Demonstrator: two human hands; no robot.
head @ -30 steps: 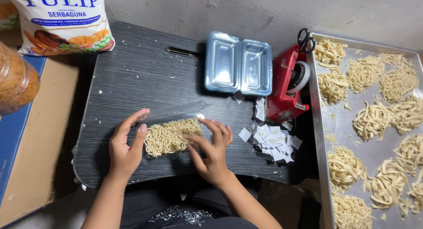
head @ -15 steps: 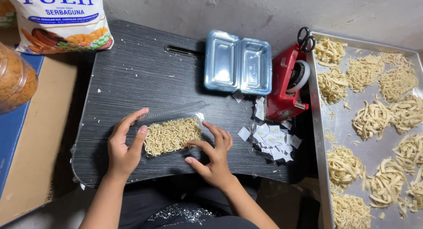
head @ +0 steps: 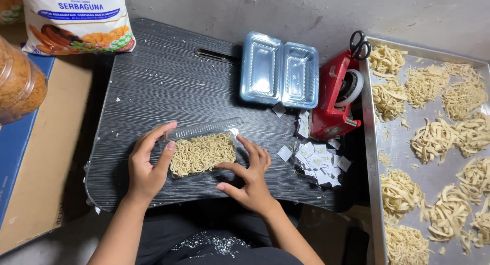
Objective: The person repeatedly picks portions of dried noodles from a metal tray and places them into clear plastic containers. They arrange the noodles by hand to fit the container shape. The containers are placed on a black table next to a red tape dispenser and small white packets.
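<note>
A clear plastic container (head: pixel 201 152) filled with pale dried noodles lies on the black folding table (head: pixel 168 86), its lid hinged open at the far side. My left hand (head: pixel 147 165) grips the container's left end with thumb and fingers around it. My right hand (head: pixel 250 173) presses its fingertips against the right end and front edge. Both hands hold the container flat on the table.
An empty open clear container (head: pixel 279 74) lies at the table's far side. A red tape dispenser (head: pixel 339 94) with scissors (head: pixel 360 43) stands beside it. Small white paper squares (head: pixel 319 158) are scattered right. A metal tray (head: pixel 372 158) of noodle nests sits right; a printed bag (head: pixel 76 20) far left.
The lid of the noodle container has come up at the far side. My right hand has slid from on top of the noodles to the container's right end.
</note>
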